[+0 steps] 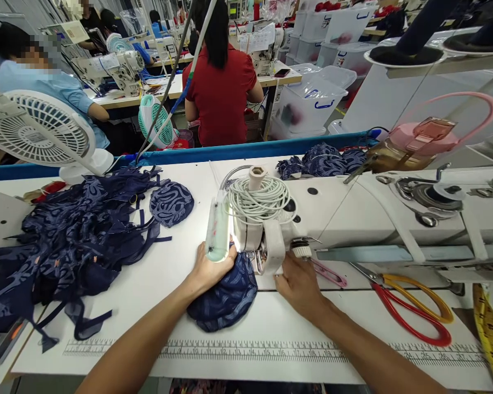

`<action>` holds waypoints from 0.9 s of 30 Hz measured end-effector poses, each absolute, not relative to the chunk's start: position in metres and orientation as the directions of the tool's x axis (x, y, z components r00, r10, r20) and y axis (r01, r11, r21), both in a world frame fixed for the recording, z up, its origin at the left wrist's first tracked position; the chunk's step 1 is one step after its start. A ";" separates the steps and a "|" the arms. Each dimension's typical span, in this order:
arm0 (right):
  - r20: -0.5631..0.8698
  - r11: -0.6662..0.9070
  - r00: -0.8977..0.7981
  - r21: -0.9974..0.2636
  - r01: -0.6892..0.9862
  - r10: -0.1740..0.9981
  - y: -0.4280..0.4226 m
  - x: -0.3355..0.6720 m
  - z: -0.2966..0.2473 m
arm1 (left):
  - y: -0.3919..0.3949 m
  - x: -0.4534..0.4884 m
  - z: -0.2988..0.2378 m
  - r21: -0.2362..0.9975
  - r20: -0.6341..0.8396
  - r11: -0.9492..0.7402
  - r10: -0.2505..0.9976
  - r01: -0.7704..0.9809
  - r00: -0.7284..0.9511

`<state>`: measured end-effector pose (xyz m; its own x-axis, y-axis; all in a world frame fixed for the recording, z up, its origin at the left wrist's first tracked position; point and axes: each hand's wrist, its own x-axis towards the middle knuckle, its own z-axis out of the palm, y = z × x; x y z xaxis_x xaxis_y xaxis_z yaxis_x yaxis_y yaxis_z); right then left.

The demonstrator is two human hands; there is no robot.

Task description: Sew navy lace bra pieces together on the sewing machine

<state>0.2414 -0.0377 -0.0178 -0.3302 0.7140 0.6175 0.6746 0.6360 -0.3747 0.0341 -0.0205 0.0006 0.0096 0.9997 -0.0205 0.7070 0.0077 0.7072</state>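
Observation:
A navy patterned fabric cup (225,303), looking like a bra cup, lies partly under the head of a white sewing machine (337,208). My left hand (209,271) is closed on its upper left edge, with some fingertips hidden behind the small lamp (217,232). To the right of the presser foot (258,261), my right hand (302,284) rests with curled fingers against the machine head. Whatever its fingertips hold, if anything, is hidden. A matching navy cup (171,203) lies flat on the table, beyond my left hand.
Navy fabric pieces with straps (86,230) are heaped at left. Scissors (411,306), pink tweezers (328,273) and a yellow tape measure (491,334) lie at right. A ruler strip (246,350) runs along the front. A fan (45,128) stands at back left; co-workers sit beyond.

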 end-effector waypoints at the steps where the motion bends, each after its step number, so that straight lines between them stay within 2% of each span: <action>1: 0.618 0.621 -0.307 -0.390 0.680 0.724 -0.036 0.243 -0.018 | -0.020 0.034 0.001 0.701 -0.021 0.010 1.000 0.713 0.007; 7: 0.624 0.613 -0.283 -0.409 0.676 0.729 -0.033 0.242 -0.015 | -0.018 0.035 -0.001 0.657 -0.019 -0.003 1.000 0.754 0.021; 16: 0.683 0.658 -0.291 -0.365 0.659 0.670 -0.034 0.239 -0.011 | -0.024 0.035 -0.001 0.584 -0.008 -0.045 0.998 0.810 0.061; 20: 0.670 0.707 -0.373 -0.327 0.627 0.641 -0.037 0.239 -0.010 | -0.026 0.035 -0.002 0.577 -0.007 -0.048 0.998 0.816 0.064; 24: 0.548 0.765 -0.571 -0.224 0.604 0.612 -0.042 0.238 -0.010 | -0.027 0.037 -0.001 0.583 0.007 -0.047 0.999 0.811 0.053; 27: 0.494 0.757 -0.612 -0.161 0.634 0.618 -0.044 0.237 -0.012 | -0.027 0.039 0.001 0.594 0.016 -0.034 0.999 0.804 0.030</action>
